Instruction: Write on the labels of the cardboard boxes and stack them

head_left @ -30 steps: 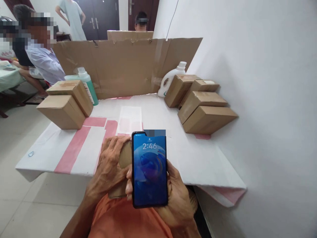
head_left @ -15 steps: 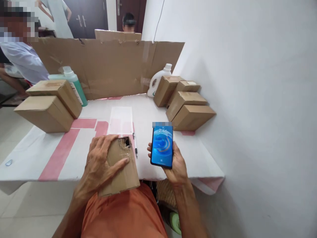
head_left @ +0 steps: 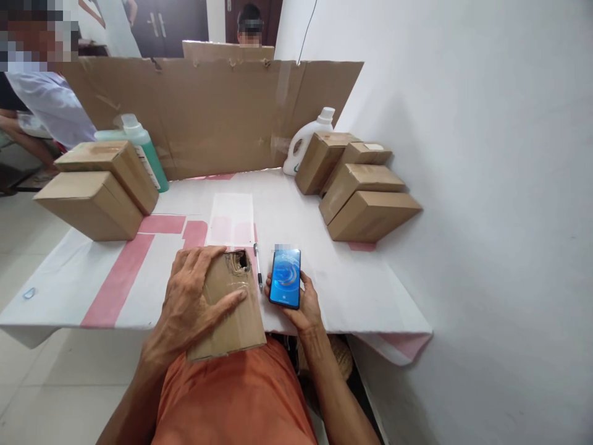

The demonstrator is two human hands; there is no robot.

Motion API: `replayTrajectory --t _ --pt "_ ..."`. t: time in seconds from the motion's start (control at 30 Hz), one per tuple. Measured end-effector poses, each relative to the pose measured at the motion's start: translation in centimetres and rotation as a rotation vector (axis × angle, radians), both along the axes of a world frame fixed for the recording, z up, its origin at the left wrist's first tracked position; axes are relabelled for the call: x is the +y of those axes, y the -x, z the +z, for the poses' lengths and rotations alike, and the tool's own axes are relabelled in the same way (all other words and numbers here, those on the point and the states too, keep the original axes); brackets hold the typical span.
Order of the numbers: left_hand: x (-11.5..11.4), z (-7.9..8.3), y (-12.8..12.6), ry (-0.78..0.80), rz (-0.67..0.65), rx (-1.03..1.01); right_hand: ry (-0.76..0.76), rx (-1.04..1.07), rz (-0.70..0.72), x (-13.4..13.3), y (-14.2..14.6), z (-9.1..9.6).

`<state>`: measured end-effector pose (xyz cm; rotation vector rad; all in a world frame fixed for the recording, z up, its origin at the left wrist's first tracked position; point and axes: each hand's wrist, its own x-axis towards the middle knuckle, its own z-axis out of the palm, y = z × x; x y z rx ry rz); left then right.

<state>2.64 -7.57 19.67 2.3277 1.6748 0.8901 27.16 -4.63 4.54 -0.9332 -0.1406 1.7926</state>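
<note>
My left hand lies spread flat on a torn cardboard box that rests at the table's front edge and over my lap. The box has a ragged hole near its far corner. My right hand holds a phone with a lit blue screen, low over the table just right of the box. A pen lies on the table between the box and the phone.
The white and pink table carries two brown boxes at the left and several more at the right by the wall. A green bottle, a white jug and a cardboard screen stand behind. Other people are beyond it.
My right hand has lowered the phone from in front of my view down to the table beside the box. My left hand has stayed on the box.
</note>
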Motion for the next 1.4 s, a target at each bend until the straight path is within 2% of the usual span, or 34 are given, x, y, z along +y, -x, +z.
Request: replayTrajectory --t 0.33,0.6,0.83,0.93,1.07,1.27,1.4 --pt "-0.1 0.2 -0.1 0.012 0.002 0.0 -0.004 0.16 0.039 -0.2 -0.1 -0.8" --pt "-0.1 0.0 0.0 -0.009 0.003 0.001 0.003 0.161 0.03 0.1 -0.3 -0.9" --pt "-0.1 -0.1 0.0 -0.013 0.008 -0.007 -0.01 0.072 0.05 0.5 -0.2 -1.6" --pt "0.0 -0.2 0.0 -0.007 0.01 -0.006 -0.003 -0.079 0.053 0.6 0.1 -2.3" --pt "0.3 -0.2 0.1 -0.005 0.008 0.002 -0.05 -0.387 -0.01 0.8 0.6 -2.7" --pt "1.6 -0.1 0.4 0.061 -0.002 0.005 -0.268 -0.814 0.008 1.1 0.3 -1.7" --pt "3.4 -0.4 0.9 0.109 -0.001 -0.023 -0.293 -1.203 0.042 0.5 -0.8 -1.0"
